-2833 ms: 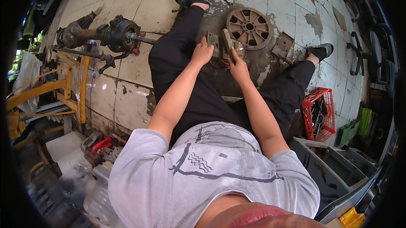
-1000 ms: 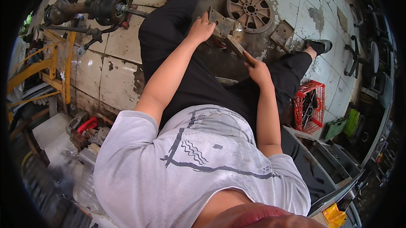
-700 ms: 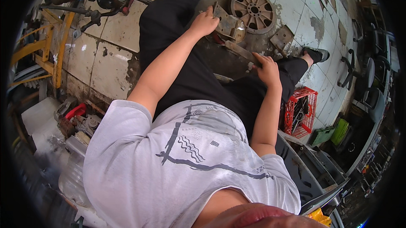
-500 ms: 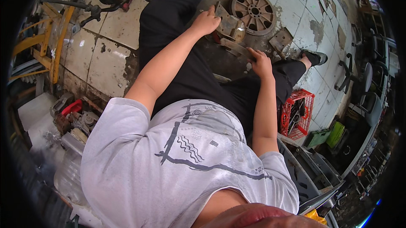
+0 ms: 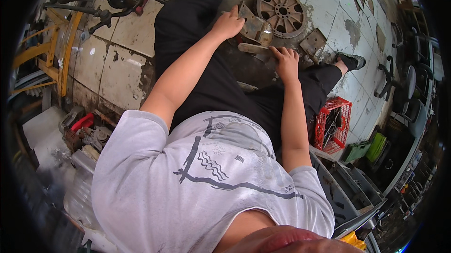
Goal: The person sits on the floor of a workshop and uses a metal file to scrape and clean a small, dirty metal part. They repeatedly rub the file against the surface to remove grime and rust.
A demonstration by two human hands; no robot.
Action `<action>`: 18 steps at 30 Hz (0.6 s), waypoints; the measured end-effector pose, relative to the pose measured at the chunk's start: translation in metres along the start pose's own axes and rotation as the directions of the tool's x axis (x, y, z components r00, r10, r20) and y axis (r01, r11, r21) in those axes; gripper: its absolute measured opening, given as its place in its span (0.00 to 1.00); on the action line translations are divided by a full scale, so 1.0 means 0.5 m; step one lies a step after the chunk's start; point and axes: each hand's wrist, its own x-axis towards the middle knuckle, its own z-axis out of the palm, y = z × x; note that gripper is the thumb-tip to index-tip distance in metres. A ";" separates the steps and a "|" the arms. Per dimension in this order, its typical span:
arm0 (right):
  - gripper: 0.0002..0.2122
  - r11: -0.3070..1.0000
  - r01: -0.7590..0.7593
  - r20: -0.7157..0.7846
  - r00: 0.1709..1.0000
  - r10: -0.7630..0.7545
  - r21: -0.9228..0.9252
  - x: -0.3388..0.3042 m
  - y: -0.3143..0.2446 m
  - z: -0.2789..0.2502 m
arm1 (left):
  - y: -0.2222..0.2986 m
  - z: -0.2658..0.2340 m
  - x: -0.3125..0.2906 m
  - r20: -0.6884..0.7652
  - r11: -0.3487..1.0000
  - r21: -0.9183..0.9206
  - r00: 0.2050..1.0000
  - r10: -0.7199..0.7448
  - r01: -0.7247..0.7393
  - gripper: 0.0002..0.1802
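Observation:
On the floor between my legs sits a worn metal bracket [image 5: 254, 28] with a flat plate side and a shiny rounded edge. My left hand [image 5: 229, 23] is closed on its left side, index finger stretched along the plate. A flat, pale bar [image 5: 254, 49] lies across the bracket's near edge. My right hand [image 5: 286, 63] pinches the bar's right end, its other fingers bent; the thumb is largely hidden. The bar's exact kind cannot be made out. Just beyond the bracket, a rusty toothed flywheel [image 5: 281, 13] lies flat.
Right of the flywheel lies a rusty metal plate [image 5: 313, 42]. A red plastic crate [image 5: 332, 125] of tools stands beside my right leg, with green cases [image 5: 366, 149] nearby. Machine parts [image 5: 86, 128] and a yellow frame [image 5: 68, 53] stand to the left.
My right hand has shifted slightly left and away from me. The bar has swung from a slant to nearly level, its left end further left. My left hand stays on the bracket.

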 end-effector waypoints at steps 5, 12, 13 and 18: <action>0.26 0.986 -0.147 0.038 0.989 0.145 0.074 0.019 0.000 0.007 | -0.019 -0.003 -0.011 -0.141 1.000 0.003 0.990 0.014 -0.014 0.40; 0.25 0.958 -0.279 0.063 0.959 0.275 0.069 -0.046 0.073 -0.011 | -0.007 -0.010 -0.021 -0.092 0.971 0.180 0.980 0.174 -0.155 0.40; 0.26 0.973 -0.216 0.038 0.976 0.213 0.085 -0.041 0.063 -0.028 | -0.017 -0.008 -0.017 -0.093 0.953 0.240 0.972 0.215 -0.188 0.40; 0.27 0.998 -0.028 0.014 1.000 0.027 0.059 -0.007 -0.019 -0.008 | -0.010 0.009 -0.005 -0.141 0.999 -0.039 0.990 0.020 -0.026 0.39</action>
